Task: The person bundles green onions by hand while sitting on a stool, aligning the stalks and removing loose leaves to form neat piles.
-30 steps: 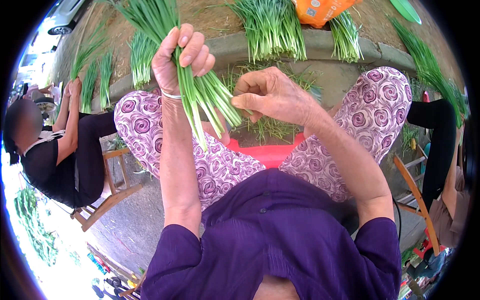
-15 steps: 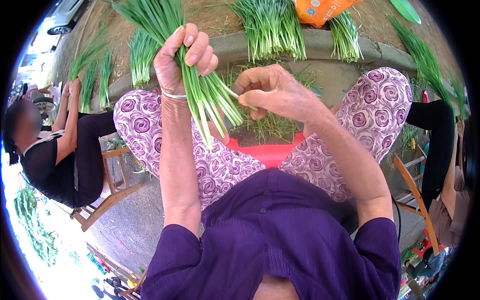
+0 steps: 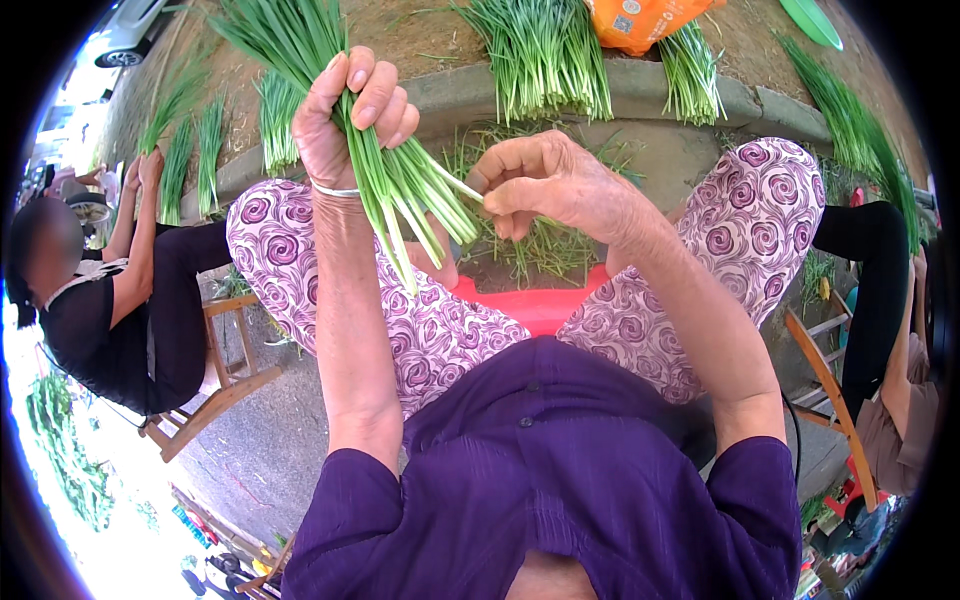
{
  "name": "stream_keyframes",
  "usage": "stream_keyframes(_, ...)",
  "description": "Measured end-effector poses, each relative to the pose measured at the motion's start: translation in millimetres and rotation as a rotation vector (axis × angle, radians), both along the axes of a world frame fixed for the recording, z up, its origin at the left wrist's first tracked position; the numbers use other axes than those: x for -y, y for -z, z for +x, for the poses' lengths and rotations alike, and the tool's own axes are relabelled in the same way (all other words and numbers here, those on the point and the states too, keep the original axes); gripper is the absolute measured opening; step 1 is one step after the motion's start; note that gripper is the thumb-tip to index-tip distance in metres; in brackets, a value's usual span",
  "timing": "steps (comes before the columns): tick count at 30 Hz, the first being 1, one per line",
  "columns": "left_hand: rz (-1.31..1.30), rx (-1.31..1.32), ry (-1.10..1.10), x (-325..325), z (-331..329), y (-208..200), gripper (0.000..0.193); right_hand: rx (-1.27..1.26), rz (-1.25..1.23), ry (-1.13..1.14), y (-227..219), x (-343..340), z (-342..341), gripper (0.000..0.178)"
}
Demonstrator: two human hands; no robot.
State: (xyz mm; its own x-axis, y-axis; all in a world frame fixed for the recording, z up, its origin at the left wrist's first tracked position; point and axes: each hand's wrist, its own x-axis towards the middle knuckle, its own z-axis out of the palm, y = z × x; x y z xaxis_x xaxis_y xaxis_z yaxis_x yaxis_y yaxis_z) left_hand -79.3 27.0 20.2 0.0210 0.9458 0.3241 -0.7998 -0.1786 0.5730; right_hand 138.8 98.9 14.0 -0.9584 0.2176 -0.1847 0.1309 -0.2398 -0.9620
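Note:
My left hand (image 3: 355, 118) is wrapped round a bunch of garlic chives (image 3: 383, 185), held up in front of me. Its green leaves fan out beyond the fist, and the pale stem ends spread down toward my lap. Beside those ends, my right hand (image 3: 560, 185) pinches the white tip of a single chive stem (image 3: 458, 184) that sticks out of the bunch. Thumb and forefinger meet there; the other fingers are curled. Trimmed chive scraps (image 3: 545, 255) lie on the ground below my right hand.
More garlic chives (image 3: 540, 60) lie along the kerb (image 3: 445, 95), beside an orange bag (image 3: 640, 22). A red plastic piece (image 3: 530, 308) shows between my knees. People sit close on both sides, with a wooden chair (image 3: 215, 400) at left and another chair (image 3: 830, 400) at right.
My left hand and the bunch have shifted slightly left. My right hand stays nearly in place, at the tip of the stem. At right, a neighbour's chives have moved.

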Motion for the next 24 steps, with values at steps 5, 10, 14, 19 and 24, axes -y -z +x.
stream_keyframes(5, -0.017, -0.003, 0.061, -4, 13, 2, 0.023, 0.016, 0.003, 0.012, -4, 4, -3, 0.019)
stream_keyframes(10, -0.02, -0.005, 0.054, -6, 15, 1, 0.024, -0.024, -0.108, 0.063, 5, 7, -5, 0.022)
stream_keyframes(14, -0.008, 0.005, 0.01, -2, 4, 0, 0.024, -0.045, -0.072, 0.09, 7, 2, -3, 0.025)
stream_keyframes(19, -0.002, -0.003, -0.014, 0, -1, 1, 0.023, 0.002, -0.11, 0.102, 0, 5, -1, 0.022)
stream_keyframes(24, -0.012, -0.008, -0.028, 0, -4, -1, 0.024, -0.028, 0.065, 0.081, 2, 1, -1, 0.021)
